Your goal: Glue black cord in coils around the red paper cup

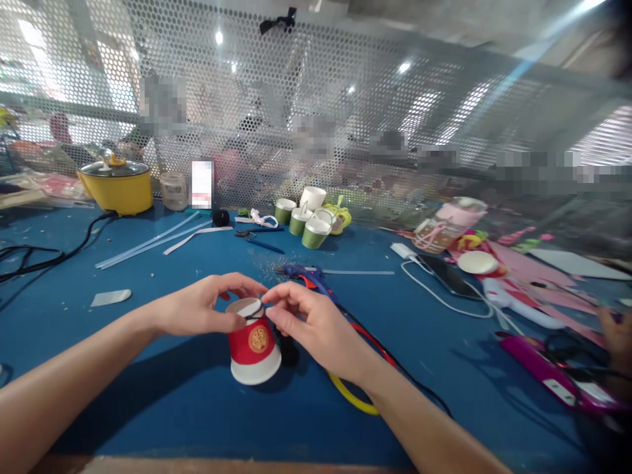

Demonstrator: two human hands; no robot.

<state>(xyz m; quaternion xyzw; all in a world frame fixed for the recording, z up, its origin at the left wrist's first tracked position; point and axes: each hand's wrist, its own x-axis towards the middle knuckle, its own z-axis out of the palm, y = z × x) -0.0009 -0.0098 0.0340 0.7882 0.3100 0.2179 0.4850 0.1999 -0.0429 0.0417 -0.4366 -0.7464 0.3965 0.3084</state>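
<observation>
Red cup (255, 352) stands back from the near table edge (197, 451), left grip (197, 308) clasping its top, right grip (309, 322) beside, closure unclear.

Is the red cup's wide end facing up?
No, the red cup has its wide rim down toward the blue table and its narrower end up.

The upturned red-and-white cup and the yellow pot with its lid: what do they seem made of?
Red-and-white cup: probably paper, fairly matte; the flat, printed-looking gold emblem and rimmed base suggest it.
Lid: likely glass, shiny, since it looks see-through and catches light.
Yellow pot: smooth, evenly coloured, perhaps plastic; coated metal is possible.
</observation>
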